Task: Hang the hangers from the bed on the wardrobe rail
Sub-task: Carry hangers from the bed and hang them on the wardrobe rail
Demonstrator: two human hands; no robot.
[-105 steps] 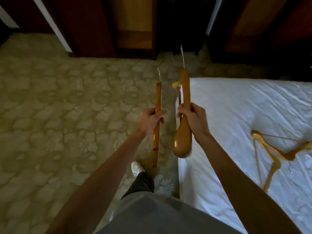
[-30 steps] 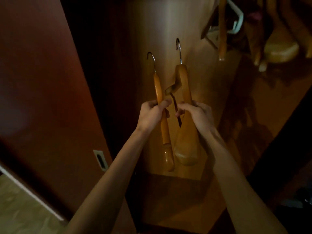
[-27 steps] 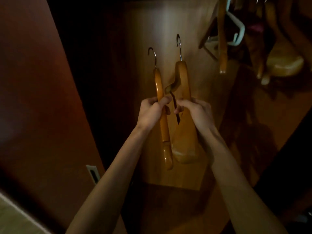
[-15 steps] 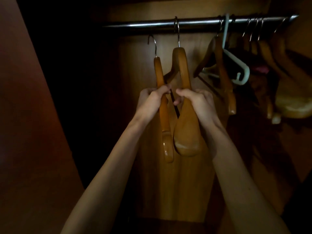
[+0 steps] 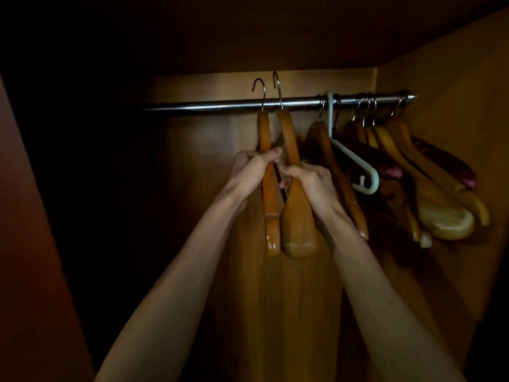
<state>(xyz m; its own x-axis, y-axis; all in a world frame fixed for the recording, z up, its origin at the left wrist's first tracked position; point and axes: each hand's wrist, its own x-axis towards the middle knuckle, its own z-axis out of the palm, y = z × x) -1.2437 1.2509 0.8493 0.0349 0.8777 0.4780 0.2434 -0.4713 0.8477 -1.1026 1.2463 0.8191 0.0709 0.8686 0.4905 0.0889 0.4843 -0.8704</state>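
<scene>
Inside a dim wooden wardrobe, a shiny round metal rail [image 5: 220, 103] runs across the upper part of the view in front of the pale brown back panel [image 5: 209, 139]. The left hand [image 5: 252, 172] is clenched around the arm of a slim orange-brown wooden hanger with a steel hook [image 5: 267, 186], thumb laid across its front, and the right hand [image 5: 309, 179] grips a second, broader wooden hanger with a wide flared shoulder end [image 5: 296, 216], fingers wrapped over its upper arm. Both hangers are held edge-on and upright, side by side and almost touching, their lower ends pointing down toward the camera. Their wire hooks rise in front of the rail and curl above it; in this light it is hard to tell whether either hook has actually caught the bar or only overlaps it. Further right along the rail, well apart from the two held hangers, a pale mint-green plastic hanger [image 5: 355, 161] hangs beside a plain wooden hanger [image 5: 334, 172], and beyond them a packed cluster of wooden hangers [image 5: 429, 183] presses against the wardrobe's right side wall [image 5: 454, 78], with a dark maroon padded hanger [image 5: 440, 158] among them. The left part of the wardrobe interior is in deep shadow.
</scene>
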